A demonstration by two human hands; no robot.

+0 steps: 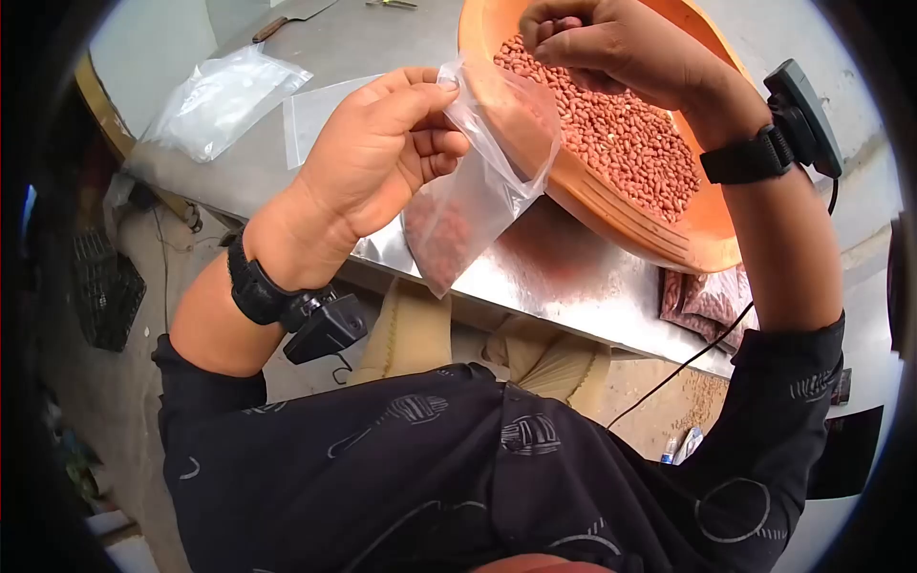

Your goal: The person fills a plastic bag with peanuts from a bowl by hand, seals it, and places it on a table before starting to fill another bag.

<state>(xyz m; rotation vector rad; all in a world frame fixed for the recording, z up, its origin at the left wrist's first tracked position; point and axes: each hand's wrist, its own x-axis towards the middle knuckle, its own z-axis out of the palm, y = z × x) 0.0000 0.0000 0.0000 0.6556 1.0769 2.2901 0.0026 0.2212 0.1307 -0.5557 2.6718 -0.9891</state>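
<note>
Left hand [382, 153] pinches the mouth of a clear bag [468, 210], part-filled with peanuts; bag hangs over the tabletop [535, 277] front edge, touching the orange bowl [611, 215] rim. Right hand [602, 43] curled shut over the peanuts [621, 143] in the bowl; can't tell what's inside it. Bowl tilts toward the edge. Steel surface is open to the left; spare bags [224, 100] sit far left, knife [287, 14] at the back. Bare floor [124, 382] below.
</note>
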